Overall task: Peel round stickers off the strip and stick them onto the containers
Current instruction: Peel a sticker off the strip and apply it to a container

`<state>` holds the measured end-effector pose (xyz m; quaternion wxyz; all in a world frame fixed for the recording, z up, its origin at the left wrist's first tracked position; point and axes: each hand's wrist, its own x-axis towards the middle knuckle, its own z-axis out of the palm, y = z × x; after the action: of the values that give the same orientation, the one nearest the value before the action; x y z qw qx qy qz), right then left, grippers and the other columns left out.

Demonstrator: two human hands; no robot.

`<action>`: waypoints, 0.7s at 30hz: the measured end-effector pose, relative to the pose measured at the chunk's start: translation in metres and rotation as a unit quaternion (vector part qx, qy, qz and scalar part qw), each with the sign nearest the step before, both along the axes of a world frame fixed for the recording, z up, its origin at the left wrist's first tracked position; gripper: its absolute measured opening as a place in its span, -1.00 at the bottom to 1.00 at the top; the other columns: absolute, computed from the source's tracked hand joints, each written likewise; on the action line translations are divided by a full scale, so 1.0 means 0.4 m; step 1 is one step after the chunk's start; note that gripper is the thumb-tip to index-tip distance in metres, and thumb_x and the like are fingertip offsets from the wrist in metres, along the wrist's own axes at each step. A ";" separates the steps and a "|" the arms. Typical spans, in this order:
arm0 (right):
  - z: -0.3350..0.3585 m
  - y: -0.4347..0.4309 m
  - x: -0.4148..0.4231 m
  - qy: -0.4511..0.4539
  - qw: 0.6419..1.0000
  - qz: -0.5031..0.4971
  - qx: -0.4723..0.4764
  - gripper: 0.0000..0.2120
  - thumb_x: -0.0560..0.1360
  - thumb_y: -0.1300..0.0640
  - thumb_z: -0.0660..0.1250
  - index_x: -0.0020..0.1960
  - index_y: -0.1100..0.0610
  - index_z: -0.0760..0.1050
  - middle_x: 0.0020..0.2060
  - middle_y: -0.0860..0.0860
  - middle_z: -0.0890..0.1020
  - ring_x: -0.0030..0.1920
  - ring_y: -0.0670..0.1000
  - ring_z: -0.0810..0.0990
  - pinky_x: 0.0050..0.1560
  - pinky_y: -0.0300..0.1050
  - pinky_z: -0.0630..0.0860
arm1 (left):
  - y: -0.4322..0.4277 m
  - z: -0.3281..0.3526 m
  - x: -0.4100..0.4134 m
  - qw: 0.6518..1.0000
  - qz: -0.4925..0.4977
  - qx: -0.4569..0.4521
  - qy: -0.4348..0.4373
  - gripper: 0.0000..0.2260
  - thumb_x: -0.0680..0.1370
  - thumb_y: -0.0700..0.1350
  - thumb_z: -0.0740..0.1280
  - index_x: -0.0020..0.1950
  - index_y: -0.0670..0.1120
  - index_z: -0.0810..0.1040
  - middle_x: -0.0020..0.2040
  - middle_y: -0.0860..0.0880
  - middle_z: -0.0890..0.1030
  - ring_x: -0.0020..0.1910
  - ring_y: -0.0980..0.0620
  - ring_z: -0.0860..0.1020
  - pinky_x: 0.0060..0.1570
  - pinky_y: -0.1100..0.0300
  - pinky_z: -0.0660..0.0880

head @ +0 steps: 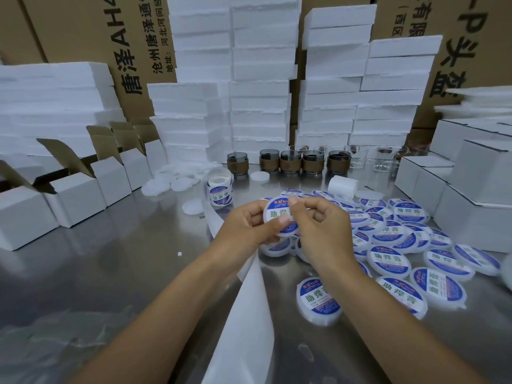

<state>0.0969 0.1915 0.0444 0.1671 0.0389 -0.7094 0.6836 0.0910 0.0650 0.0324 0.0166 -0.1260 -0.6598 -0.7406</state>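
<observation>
Left grip (249,225) curled round a stickered container (277,214), right grip (318,220) pinching its upper edge, above labelled containers (388,259) on the table (110,273).

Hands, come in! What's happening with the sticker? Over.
Left hand and right hand pinch one container, round sticker on it. Strip trails under left wrist. Nothing blocking.

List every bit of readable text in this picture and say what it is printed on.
"助焊膏": sticker on the held container, and on the labelled containers on the table.
"唐泽AH4": left carton, cut off.
"沧州唐泽通": same carton, cut off.
"地址:河北河间经": same carton, cut off.
"有限" and "(西区": right cartons, cut off.
"P头盔": right cartons.
The small print on the stickers is too blurred to read.
</observation>
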 end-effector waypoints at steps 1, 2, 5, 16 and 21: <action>0.000 0.001 0.000 -0.001 1.000 -0.006 -0.002 -0.88 0.48 0.02 0.34 -0.19 0.03 0.55 -0.24 0.16 0.66 -0.21 0.10 0.63 -0.20 -0.08 0.56 | 0.001 -0.002 0.000 1.000 -0.006 -0.001 0.003 -0.74 0.39 -0.17 0.44 0.07 -0.13 0.59 -0.04 -0.13 0.69 -0.09 0.00 0.66 -0.14 0.19 0.59; -0.001 0.002 0.000 -0.002 1.000 -0.010 -0.005 -0.88 0.48 0.02 0.34 -0.19 0.03 0.55 -0.24 0.15 0.67 -0.22 0.09 0.63 -0.23 -0.11 0.56 | 0.002 -0.003 0.000 1.000 -0.010 0.001 0.004 -0.73 0.41 -0.22 0.44 0.09 -0.13 0.58 -0.03 -0.14 0.69 -0.09 0.00 0.66 -0.17 0.24 0.57; -0.002 0.002 0.003 0.003 1.000 -0.001 -0.009 -0.91 0.48 0.02 0.34 -0.15 0.03 0.54 -0.28 0.10 0.67 -0.26 0.03 0.64 -0.22 -0.10 0.56 | 0.000 -0.005 -0.003 1.000 0.001 0.010 0.010 -0.70 0.36 -0.18 0.45 0.08 -0.11 0.58 -0.05 -0.13 0.70 -0.09 -0.02 0.66 -0.15 0.23 0.58; -0.009 0.000 0.003 0.038 0.998 0.043 0.017 -0.90 0.47 0.08 0.38 -0.14 -0.07 0.47 -0.35 -0.04 0.67 -0.32 -0.15 0.63 -0.32 -0.33 0.53 | -0.009 0.005 -0.013 0.998 0.051 0.040 0.003 -0.85 0.57 -0.15 0.28 0.10 -0.11 0.57 -0.08 -0.10 0.70 -0.13 0.00 0.67 -0.15 0.23 0.60; -0.012 -0.009 0.006 0.059 0.994 0.046 0.076 -0.74 0.40 0.13 0.45 -0.12 -0.14 0.41 -0.32 0.00 0.64 -0.35 -0.18 0.58 -0.34 -0.43 0.44 | -0.010 -0.001 -0.017 0.997 0.070 0.039 0.009 -0.78 0.56 -0.13 0.29 0.17 -0.15 0.55 -0.03 -0.13 0.69 -0.02 -0.12 0.65 0.03 0.08 0.60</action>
<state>0.0993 0.1880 0.0398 0.1738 0.1245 -0.7455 0.6313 0.0844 0.0609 0.0321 0.0793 -0.0851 -0.6372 -0.7618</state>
